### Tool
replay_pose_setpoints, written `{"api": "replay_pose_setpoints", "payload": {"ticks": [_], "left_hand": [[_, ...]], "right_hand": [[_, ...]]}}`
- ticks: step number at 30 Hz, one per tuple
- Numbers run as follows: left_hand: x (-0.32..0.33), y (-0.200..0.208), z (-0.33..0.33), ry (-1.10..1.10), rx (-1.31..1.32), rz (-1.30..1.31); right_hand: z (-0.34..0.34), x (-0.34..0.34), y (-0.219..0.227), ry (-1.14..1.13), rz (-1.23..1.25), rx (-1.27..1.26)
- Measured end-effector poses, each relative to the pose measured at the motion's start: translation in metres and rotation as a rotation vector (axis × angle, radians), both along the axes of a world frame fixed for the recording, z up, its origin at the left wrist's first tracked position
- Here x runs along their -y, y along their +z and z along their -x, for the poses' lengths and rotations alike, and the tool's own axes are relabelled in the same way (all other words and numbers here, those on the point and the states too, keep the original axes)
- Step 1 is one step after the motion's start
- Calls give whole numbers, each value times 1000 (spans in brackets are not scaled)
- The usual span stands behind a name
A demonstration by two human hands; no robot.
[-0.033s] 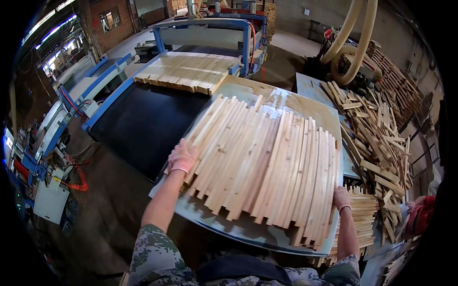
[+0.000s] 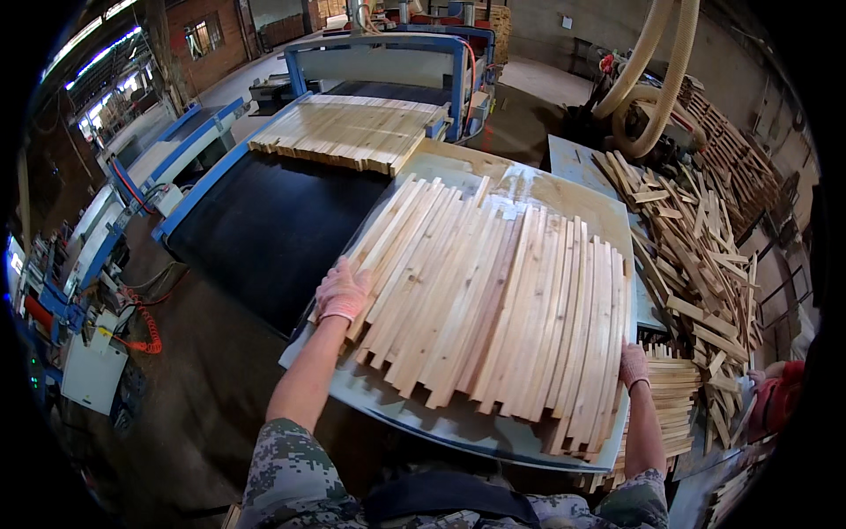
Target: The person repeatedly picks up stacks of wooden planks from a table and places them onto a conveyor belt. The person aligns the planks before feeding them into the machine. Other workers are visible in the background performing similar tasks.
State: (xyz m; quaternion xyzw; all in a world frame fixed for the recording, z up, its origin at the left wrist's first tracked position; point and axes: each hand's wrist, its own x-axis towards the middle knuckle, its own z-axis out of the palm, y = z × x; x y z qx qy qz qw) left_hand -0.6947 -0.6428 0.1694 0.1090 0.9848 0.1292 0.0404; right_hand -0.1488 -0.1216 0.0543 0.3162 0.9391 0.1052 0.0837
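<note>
Watching from afar, I see wooden strips (image 2: 493,300) side by side on the pale bench (image 2: 357,384); uneven pressure could, I judge, buckle the row. The gloved left hand (image 2: 344,291) bends over the bench's left side, the right hand (image 2: 633,365) at its right; whether either grip pinches, I cannot tell. Left of the bench: a black belt (image 2: 273,225).

Tabletop (image 2: 502,435) partly hidden under wooden strips (image 2: 480,304), red-clad person (image 2: 777,401) cut off
</note>
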Motion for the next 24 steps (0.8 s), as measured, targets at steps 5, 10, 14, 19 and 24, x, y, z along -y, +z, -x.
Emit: {"api": "replay_pose_setpoints", "payload": {"ticks": [5,10,14,19,24], "left_hand": [[10,7,-5,-2,22,-35],[9,9,-3,-18,39,-42],[20,8,0,-2,26,-12],[21,3,2,-20,-16,-25],[2,3,-2,-34,-7,-31]], "right_hand": [[5,-40,-50,-311,-6,90],[-8,-52,-50,-663,307,-444],[14,-8,-44,-555,493,-867],[41,20,4,-736,363,-509],[37,36,34,-843,312,-468]]}}
